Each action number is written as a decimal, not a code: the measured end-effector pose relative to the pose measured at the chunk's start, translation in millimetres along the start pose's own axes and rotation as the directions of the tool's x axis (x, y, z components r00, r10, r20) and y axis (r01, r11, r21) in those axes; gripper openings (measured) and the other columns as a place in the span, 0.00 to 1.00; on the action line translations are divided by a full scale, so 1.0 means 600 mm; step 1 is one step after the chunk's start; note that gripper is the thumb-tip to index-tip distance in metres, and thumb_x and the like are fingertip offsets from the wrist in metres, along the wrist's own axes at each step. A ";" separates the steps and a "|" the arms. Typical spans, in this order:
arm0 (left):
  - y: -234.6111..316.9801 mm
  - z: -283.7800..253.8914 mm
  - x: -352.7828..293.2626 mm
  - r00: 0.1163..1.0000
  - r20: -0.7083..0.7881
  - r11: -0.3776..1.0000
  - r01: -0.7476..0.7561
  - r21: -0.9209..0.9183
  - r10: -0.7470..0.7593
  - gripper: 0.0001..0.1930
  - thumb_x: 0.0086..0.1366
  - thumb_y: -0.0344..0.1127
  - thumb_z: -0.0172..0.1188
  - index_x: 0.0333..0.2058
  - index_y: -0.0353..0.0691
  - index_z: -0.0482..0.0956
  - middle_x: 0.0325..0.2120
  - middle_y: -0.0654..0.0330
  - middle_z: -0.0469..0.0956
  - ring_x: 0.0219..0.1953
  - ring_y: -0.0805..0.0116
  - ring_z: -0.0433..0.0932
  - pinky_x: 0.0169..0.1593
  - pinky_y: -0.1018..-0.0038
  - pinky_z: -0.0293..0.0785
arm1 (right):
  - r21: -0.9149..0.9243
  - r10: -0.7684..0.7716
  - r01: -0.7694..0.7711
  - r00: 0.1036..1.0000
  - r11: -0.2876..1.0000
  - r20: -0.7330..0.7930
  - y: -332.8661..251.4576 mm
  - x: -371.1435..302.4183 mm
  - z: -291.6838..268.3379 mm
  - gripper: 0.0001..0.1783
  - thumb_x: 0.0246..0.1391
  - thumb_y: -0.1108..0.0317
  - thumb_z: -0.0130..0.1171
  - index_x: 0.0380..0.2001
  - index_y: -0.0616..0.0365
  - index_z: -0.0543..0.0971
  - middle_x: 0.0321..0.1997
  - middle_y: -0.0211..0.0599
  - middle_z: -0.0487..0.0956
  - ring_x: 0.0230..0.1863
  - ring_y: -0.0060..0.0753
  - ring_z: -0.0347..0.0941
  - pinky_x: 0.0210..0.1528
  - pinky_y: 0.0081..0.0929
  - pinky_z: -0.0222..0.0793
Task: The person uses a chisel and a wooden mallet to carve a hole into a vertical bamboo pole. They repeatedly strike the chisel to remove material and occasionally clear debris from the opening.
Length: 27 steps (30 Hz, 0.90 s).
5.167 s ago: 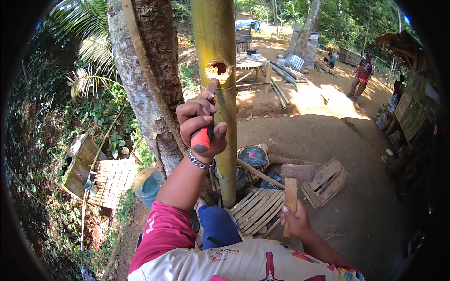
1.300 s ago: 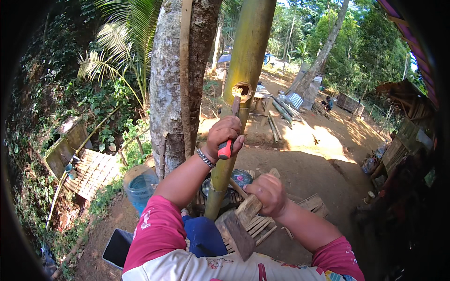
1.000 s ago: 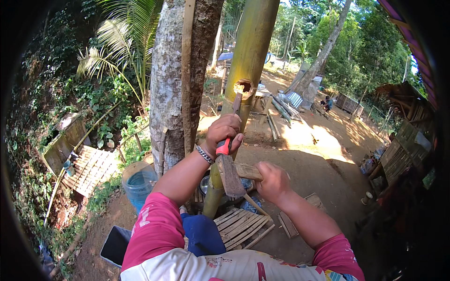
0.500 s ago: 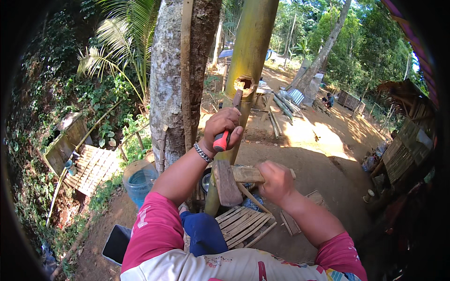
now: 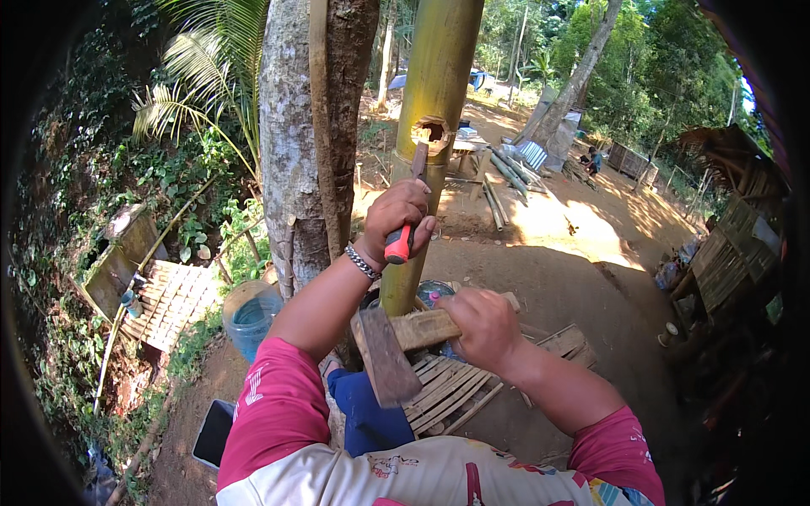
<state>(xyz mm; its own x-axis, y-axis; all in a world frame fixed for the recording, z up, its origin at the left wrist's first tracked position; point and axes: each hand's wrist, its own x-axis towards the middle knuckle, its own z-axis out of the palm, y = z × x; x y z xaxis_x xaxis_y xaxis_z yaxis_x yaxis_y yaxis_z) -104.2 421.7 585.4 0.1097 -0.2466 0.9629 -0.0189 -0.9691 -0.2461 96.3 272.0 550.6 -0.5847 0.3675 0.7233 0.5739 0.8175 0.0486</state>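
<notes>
A thick yellow-green bamboo pole (image 5: pixel 439 67) stands upright before me, with a rough hole (image 5: pixel 432 133) cut in its wall. My left hand (image 5: pixel 396 211) is wrapped around a chisel (image 5: pixel 419 160), whose red and black handle end points down toward me. The chisel tip is at the hole's lower edge. Lower and to the right, my right hand (image 5: pixel 485 329) grips the wooden handle of a mallet (image 5: pixel 386 363) with a dark, block-like head. The mallet head hangs below the chisel handle, apart from it.
A tree trunk (image 5: pixel 295 126) rises just left of the pole. Bamboo slats (image 5: pixel 447 392) lie low by my legs. A blue clear container (image 5: pixel 251 325) and a dark bin (image 5: pixel 215 434) are at the left. Farther back are cut poles (image 5: pixel 510 173) and a crouching person (image 5: pixel 593 160).
The mallet has dropped lower and away from the chisel handle, toward me. My left hand stays on the chisel at the hole. The view has shifted slightly.
</notes>
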 end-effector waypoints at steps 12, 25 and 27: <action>-0.005 0.039 0.003 0.999 -0.030 1.000 0.011 0.015 -0.010 0.11 0.61 0.22 0.63 0.27 0.39 0.68 0.24 0.55 0.75 0.28 0.58 0.75 0.50 0.54 0.79 | -0.147 0.317 -0.298 0.940 0.943 0.125 0.047 -0.035 0.001 0.07 0.49 0.71 0.59 0.34 0.54 0.76 0.30 0.39 0.76 0.34 0.51 0.79 0.36 0.45 0.76; 0.040 0.062 0.036 0.997 0.001 0.993 -0.074 0.088 0.074 0.09 0.72 0.30 0.61 0.35 0.29 0.76 0.33 0.51 0.78 0.38 0.57 0.80 0.55 0.50 0.78 | -0.044 0.941 -0.958 0.270 0.284 0.203 0.018 -0.495 0.041 0.12 0.60 0.67 0.52 0.46 0.49 0.78 0.41 0.48 0.83 0.45 0.55 0.81 0.49 0.53 0.75; 0.021 0.040 0.025 0.988 0.014 0.980 -0.156 0.121 0.155 0.08 0.71 0.30 0.61 0.35 0.30 0.76 0.33 0.52 0.78 0.37 0.57 0.81 0.55 0.51 0.79 | -0.174 0.950 -0.985 -0.047 0.008 0.310 -0.033 -0.626 0.032 0.14 0.62 0.63 0.49 0.47 0.50 0.79 0.41 0.47 0.83 0.45 0.55 0.81 0.48 0.54 0.75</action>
<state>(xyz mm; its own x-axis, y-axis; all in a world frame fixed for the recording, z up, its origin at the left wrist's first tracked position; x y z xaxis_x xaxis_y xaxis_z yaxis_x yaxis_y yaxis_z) -78.8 405.8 594.1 0.1197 -0.3941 0.9112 0.0850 -0.9104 -0.4049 293.6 126.2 265.1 0.3951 0.8963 -0.2012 0.6800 -0.4326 -0.5919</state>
